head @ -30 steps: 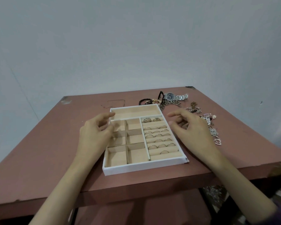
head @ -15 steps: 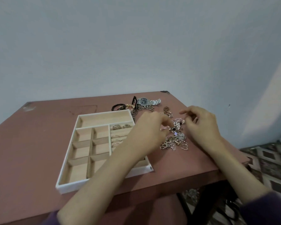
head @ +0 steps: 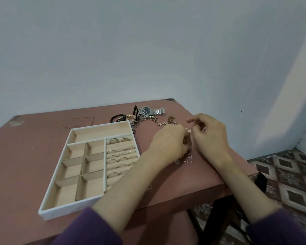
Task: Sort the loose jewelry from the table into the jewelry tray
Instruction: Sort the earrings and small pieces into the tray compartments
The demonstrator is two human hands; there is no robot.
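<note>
Right hand (head: 210, 137) pinched beaded piece (head: 189, 130) above jewelry pile (head: 188, 159), right of tray (head: 67, 208) on bench (head: 30, 147). Left hand (head: 168, 141) curled onto pile; grip could not be told.

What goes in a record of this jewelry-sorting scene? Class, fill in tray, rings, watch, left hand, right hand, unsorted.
tray: white, on the table
rings: in the tray's slotted right section
watch: silver, dark dial, beyond the tray
left hand: curled over unsorted pieces, grip hidden
right hand: pinches a beaded piece
unsorted: chains, heart pendant, on table
</note>
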